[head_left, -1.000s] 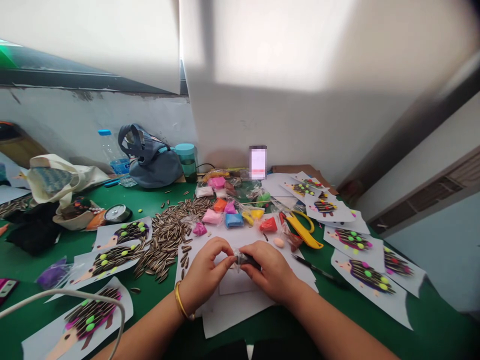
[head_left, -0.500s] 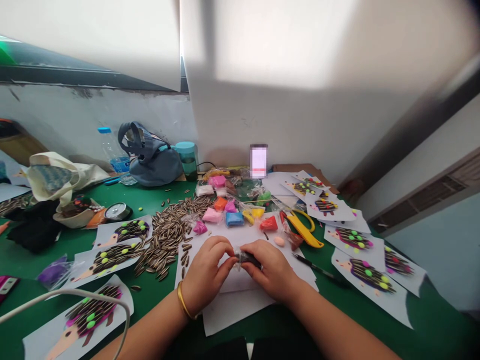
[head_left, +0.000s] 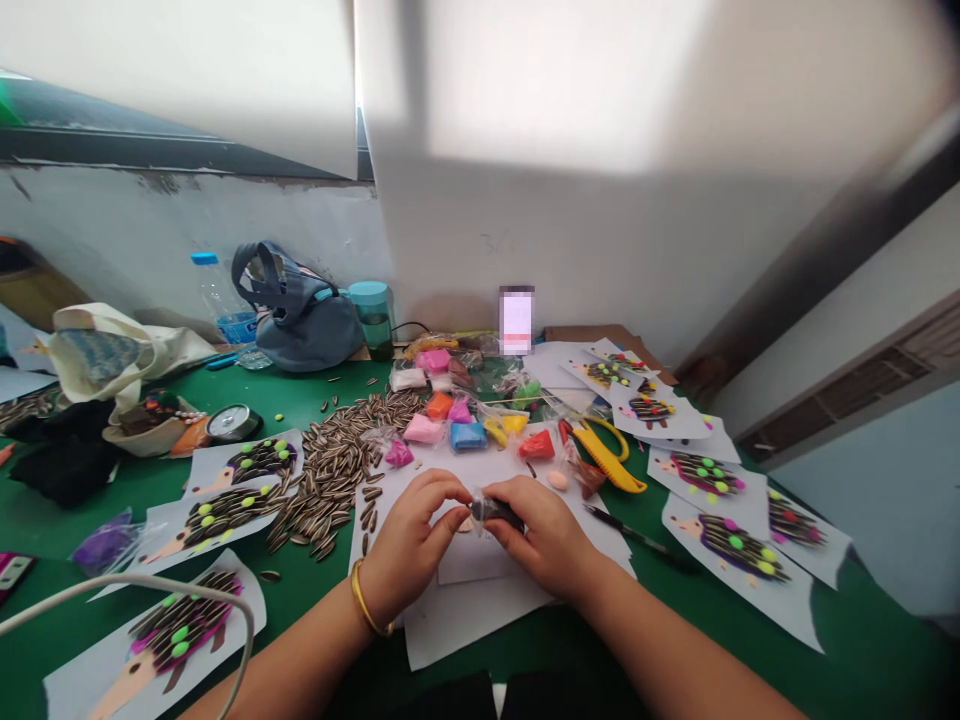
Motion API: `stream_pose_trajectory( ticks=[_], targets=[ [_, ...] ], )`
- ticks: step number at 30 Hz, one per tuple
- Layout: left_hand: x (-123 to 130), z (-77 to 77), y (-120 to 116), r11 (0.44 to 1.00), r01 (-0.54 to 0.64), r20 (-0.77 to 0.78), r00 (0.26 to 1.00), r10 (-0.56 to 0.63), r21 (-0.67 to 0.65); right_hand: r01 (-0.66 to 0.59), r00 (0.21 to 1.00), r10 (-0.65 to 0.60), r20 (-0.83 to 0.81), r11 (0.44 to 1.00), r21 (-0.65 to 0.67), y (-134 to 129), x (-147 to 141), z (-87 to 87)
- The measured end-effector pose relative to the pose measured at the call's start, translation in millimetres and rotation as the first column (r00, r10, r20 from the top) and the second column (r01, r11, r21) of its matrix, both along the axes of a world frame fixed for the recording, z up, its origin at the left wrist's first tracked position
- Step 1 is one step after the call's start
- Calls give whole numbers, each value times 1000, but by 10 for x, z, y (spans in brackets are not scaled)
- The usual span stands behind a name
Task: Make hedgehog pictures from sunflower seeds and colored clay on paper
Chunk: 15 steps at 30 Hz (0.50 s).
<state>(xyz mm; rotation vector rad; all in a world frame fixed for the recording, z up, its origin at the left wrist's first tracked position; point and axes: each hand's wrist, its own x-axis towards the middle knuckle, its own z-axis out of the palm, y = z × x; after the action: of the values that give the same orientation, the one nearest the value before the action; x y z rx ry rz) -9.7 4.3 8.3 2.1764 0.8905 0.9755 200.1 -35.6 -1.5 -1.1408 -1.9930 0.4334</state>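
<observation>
Between my hands, over the white paper (head_left: 480,625), is a small clear bag of black modelling clay (head_left: 501,512). My right hand (head_left: 546,530) is closed round the dark, clay-filled part. Finger and thumb of my left hand (head_left: 416,540), with a gold bangle at its wrist, pinch the bag's clear plastic end. A pale pink clay ball (head_left: 557,481) lies on the paper just beyond my right hand. Left of the paper is a heap of striped sunflower seeds (head_left: 330,465), with several single seeds along the paper's left edge.
Bagged coloured clay, such as a blue packet (head_left: 468,437), lies behind my hands. To the right are a yellow-handled cutter (head_left: 609,458), a black pen (head_left: 630,530) and seed hedgehog pictures (head_left: 739,555). More pictures lie left, near a white cable (head_left: 172,582). A phone (head_left: 517,322) stands at the back.
My left fingers have shifted slightly on the plastic end, and the black clay bag shows more between my hands. The view has shifted a little; other things stay put.
</observation>
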Motion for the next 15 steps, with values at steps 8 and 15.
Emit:
stream_pose_trajectory(
  ticks=[8, 15],
  targets=[
    [15, -21, 56, 998, -35, 46, 998, 37, -61, -18, 1000, 18, 11, 1000, -21, -2, -9, 13],
    [5, 5, 31, 995, -56, 86, 994, 62, -77, -9, 1000, 10, 13, 1000, -25, 5, -7, -7]
  ],
)
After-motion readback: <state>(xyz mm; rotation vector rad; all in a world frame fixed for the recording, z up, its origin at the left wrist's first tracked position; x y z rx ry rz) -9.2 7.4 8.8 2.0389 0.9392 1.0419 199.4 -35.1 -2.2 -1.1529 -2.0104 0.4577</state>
